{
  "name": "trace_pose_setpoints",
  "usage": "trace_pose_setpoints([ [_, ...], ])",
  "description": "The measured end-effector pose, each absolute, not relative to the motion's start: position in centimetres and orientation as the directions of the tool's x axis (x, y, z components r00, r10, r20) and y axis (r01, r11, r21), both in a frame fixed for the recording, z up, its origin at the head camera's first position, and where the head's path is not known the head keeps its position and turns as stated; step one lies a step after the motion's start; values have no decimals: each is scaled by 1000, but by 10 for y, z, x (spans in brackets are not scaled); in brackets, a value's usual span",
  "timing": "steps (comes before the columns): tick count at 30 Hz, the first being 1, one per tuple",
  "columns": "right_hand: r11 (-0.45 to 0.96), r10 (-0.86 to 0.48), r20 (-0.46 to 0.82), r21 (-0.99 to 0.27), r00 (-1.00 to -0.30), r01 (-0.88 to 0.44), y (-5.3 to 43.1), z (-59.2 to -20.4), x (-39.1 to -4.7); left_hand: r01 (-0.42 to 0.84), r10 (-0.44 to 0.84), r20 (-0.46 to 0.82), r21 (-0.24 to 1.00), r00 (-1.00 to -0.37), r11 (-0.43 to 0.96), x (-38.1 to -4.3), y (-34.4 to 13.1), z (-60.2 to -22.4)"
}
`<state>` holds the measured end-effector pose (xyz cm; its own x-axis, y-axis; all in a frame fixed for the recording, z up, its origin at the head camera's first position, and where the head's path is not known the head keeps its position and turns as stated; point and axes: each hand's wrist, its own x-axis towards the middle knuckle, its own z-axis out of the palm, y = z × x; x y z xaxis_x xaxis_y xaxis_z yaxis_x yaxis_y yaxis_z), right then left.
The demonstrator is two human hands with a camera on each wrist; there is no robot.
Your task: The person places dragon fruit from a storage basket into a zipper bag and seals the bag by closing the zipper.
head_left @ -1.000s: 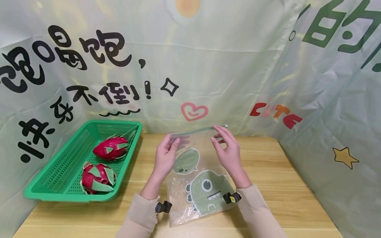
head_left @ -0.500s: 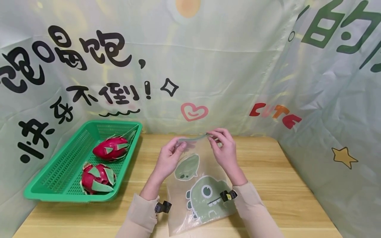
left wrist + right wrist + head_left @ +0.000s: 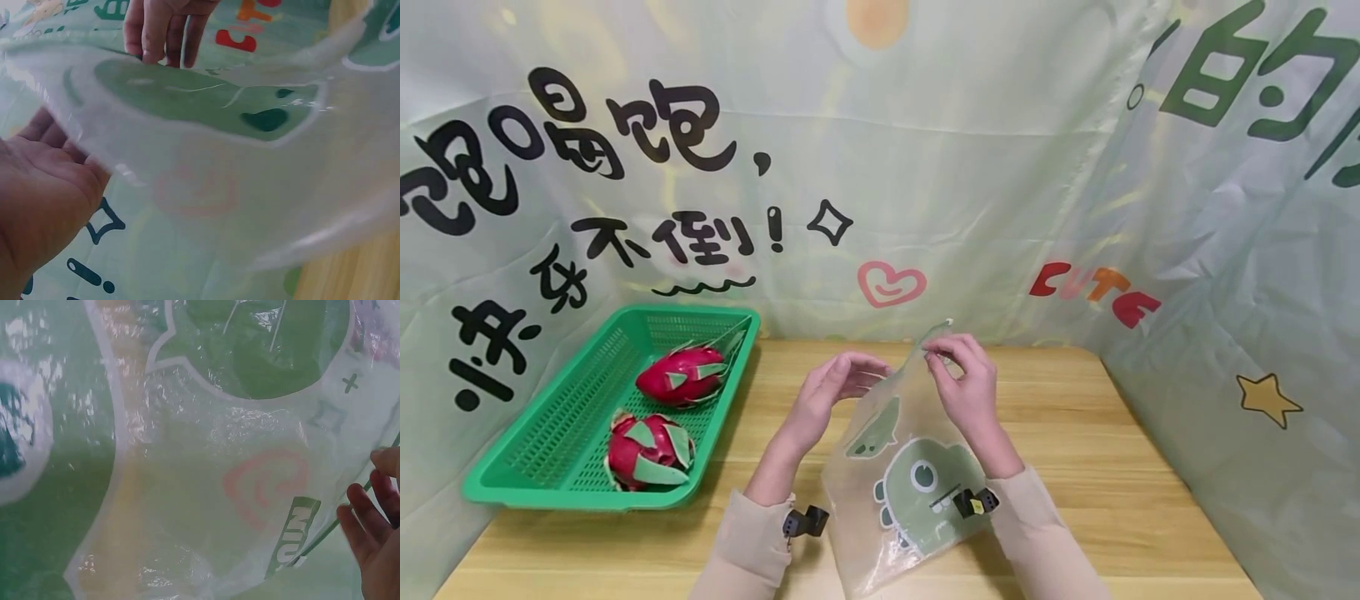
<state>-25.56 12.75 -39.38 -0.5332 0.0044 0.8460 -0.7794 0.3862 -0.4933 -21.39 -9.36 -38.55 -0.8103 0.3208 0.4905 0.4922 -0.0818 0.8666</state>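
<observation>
A clear zip bag [image 3: 917,492] printed with a green cartoon dinosaur hangs upright over the table, its top edge slanting up to a white slider. My right hand [image 3: 973,392] pinches that top edge between thumb and fingers; the right wrist view also shows the hand [image 3: 378,550] at the zip strip. To the left of the bag, my left hand [image 3: 820,400] has its fingers extended toward the top edge, partly behind the film. In the left wrist view, the palm of the left hand [image 3: 50,194] faces the bag, and no grip shows.
A green plastic basket [image 3: 580,500] stands at the table's left. Two dragon fruits, one at the back [image 3: 681,375] and one in front [image 3: 649,450], lie in it. A printed cloth [image 3: 985,192] rises behind the wooden table [image 3: 1075,467] and along both sides.
Earlier both hands held the bag's top edge. My left hand has let go and its fingers have straightened. The bag's left top corner has dropped, while the right hand keeps its pinch.
</observation>
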Motion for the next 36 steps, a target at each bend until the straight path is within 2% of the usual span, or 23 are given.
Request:
trace_pose_setpoints([
  [7,349,-68,859,-457,-508,-818,127,-400,-248,341,348,336,939,-875,-50,-216,-91,-383],
  [13,281,-99,853,-470,-512,-837,116,-403,-238,289,358,273,957,-893,-11,-217,-86,-387],
  [22,265,-134,852,-461,-506,-847,107,-409,-228,274,354,255,962,-900,4,-216,-82,-388],
  [31,272,-134,816,-516,-563,-812,105,-408,-220,290,379,264,957,-887,11,-217,-81,-392],
  [36,234,-137,827,-508,-546,-829,105,-406,-220,317,353,284,948,-891,38,-218,-80,-393],
])
